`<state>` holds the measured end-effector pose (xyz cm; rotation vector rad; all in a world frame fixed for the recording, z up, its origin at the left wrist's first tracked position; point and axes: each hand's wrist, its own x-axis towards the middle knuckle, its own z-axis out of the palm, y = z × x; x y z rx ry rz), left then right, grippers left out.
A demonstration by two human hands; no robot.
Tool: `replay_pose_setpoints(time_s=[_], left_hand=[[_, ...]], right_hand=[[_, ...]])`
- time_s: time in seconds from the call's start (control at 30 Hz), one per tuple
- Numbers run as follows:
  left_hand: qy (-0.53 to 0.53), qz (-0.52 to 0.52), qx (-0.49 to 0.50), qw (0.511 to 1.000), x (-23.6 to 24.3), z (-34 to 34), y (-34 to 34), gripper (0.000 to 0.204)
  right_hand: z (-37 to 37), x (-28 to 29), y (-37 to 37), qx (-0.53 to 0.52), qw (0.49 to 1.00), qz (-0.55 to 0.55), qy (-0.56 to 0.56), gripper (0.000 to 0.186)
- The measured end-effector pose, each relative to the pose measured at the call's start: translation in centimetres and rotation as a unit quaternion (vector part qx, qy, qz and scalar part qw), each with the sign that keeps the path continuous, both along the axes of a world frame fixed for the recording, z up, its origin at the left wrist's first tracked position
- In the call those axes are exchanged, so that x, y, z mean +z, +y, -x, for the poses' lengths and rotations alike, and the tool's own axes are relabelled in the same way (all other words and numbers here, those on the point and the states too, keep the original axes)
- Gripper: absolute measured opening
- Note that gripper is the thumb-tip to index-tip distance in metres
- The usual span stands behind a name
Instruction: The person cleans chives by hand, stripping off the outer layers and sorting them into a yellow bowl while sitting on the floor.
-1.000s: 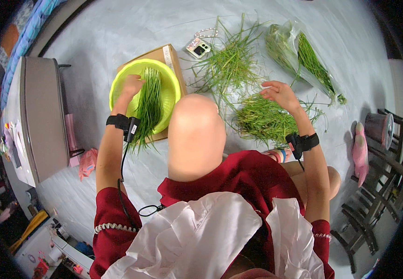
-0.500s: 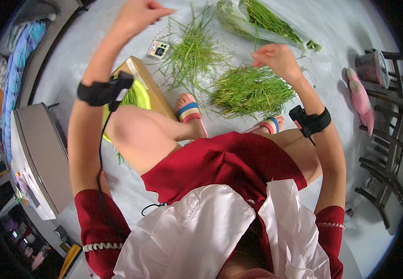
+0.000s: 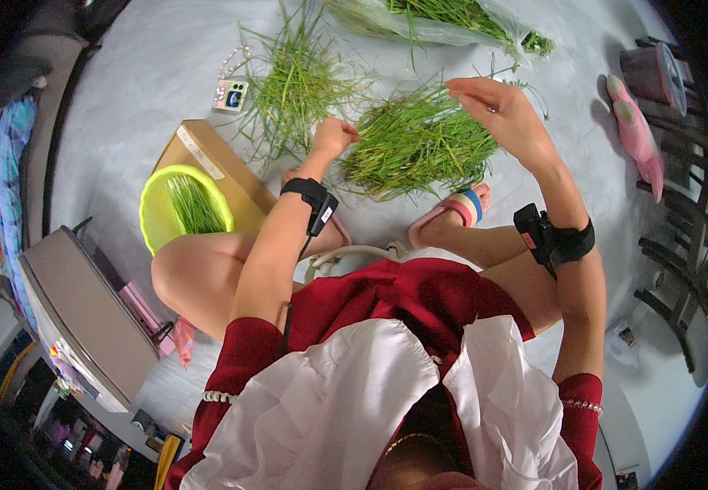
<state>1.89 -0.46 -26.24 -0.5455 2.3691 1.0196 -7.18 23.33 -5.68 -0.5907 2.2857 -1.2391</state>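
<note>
I see my left hand [image 3: 333, 135] fisted on a few green stalks at the pile of greens [image 3: 419, 143]; my right hand [image 3: 497, 110] hovers above, fingers loosely open, holding nothing

**Even daylight, heavy fisheye bend**

The scene is bright and evenly lit, with soft, diffuse light and no hard glare. The pale grey floor [image 3: 166, 73] reads cleanly, and shadows are faint: a soft one lies under the pile of green chives [image 3: 419, 143] near 12 o'clock. The centre is sharp; wristbands and blades show crisp detail. Toward the rim, straight lines curve strongly, as on the grey cabinet [image 3: 76, 318] at 8 o'clock. A black vignette rings the frame, and the corners at 7 and 4 o'clock fall dim and soft.
</note>
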Motion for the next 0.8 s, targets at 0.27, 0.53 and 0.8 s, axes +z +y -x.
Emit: replay_pose_setpoints(time_s=[0.27, 0.53, 0.8], left_hand=[[0.082, -0.066, -0.026, 0.994, -4.8, -1.2, 4.1, 0.006], [0.122, 0.036, -0.077, 0.989, -4.5, -0.1, 7.1, 0.007], [0.33, 0.068, -0.052, 0.94, -3.8, 3.4, 14.8, 0.017]], right_hand=[[-0.5, 0.6, 1.0, -0.011, 0.999, -0.032, -0.035, 0.022], [0.2, 0.5, 2.1, -0.043, 0.998, -0.042, 0.001, 0.021], [0.4, 0.6, 2.9, -0.087, 0.995, -0.048, 0.01, 0.02]])
